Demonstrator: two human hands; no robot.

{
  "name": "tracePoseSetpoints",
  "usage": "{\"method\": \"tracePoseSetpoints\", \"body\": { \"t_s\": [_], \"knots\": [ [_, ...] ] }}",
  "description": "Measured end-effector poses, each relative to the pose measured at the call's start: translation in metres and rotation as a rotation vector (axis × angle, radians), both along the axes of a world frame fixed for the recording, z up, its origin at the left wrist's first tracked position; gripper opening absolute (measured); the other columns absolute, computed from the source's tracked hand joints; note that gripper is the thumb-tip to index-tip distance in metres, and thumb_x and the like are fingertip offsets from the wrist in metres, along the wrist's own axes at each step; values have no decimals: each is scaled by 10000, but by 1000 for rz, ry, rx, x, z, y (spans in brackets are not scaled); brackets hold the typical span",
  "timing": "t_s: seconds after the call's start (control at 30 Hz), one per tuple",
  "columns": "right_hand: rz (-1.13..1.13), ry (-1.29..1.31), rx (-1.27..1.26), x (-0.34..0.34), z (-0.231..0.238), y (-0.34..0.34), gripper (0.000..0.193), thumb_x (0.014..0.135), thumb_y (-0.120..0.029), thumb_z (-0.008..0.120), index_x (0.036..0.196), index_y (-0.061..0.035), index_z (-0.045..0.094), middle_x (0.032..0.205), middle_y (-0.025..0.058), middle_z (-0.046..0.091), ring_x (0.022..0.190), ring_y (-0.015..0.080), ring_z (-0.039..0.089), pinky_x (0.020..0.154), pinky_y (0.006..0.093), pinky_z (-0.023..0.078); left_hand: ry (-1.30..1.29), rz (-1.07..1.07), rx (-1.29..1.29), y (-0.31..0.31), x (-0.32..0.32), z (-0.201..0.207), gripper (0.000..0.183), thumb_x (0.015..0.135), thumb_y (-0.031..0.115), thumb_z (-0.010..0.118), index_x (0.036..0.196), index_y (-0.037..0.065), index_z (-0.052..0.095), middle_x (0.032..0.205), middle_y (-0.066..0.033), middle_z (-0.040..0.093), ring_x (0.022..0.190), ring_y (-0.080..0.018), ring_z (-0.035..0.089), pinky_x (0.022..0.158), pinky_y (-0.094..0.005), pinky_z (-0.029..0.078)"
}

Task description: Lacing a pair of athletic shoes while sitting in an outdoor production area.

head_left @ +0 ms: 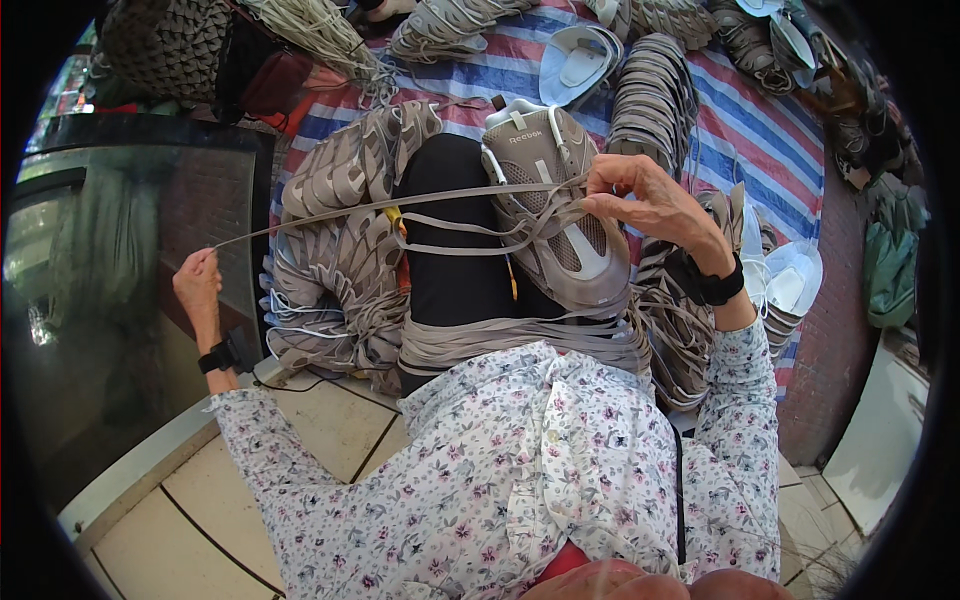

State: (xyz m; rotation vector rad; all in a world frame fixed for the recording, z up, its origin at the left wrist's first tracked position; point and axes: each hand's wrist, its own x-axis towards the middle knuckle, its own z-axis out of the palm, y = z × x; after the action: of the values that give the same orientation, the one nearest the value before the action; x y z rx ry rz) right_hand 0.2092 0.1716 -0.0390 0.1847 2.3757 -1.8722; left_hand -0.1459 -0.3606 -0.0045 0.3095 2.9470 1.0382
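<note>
A taupe shoe upper (560, 235) with mesh panels and white trim rests across my black-trousered lap, toe toward me. A flat taupe shoelace (330, 212) runs taut from the upper out to the left. At its far end, my left hand (198, 285) is closed in a pinch on the lace, well away from the upper. Above the upper's right side, my right hand (645, 200) has thumb and forefinger closed on the lace. Loose loops of lace lie across the upper and my thigh. A small yellow-handled tool (396, 222), its kind unclear, lies by my left thigh.
A bundle of taupe laces (520, 342) lies over my lap. Stacked shoe uppers (330, 260) stand at left, with another row (652, 100) beyond on a striped sheet (740, 110). Pale blue-white pieces (795, 275) sit at right. A dark glass panel (130, 300) borders the left.
</note>
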Motion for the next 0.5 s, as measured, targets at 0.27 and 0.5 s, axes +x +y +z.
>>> {"method": "tracePoseSetpoints", "body": {
  "t_s": [0.27,0.5],
  "knots": [
    [-40,41,-61,2,-6,7,304,891,-247,742,737,-22,608,927,14,510,851,106,486,754,252,402,119,144,-118,-120,-42,53,184,915,165,687,1006,13,737,642,11,606,512,-45,521,469,-210,403],
    [-202,8,-92,-6,-4,-4,100,877,-111,728,864,-34,665,967,18,525,862,115,517,795,269,449,239,267,-196,-206,-38,117,210,925,197,686,1013,13,738,645,16,612,524,-49,531,483,-210,409]
  ]
}}
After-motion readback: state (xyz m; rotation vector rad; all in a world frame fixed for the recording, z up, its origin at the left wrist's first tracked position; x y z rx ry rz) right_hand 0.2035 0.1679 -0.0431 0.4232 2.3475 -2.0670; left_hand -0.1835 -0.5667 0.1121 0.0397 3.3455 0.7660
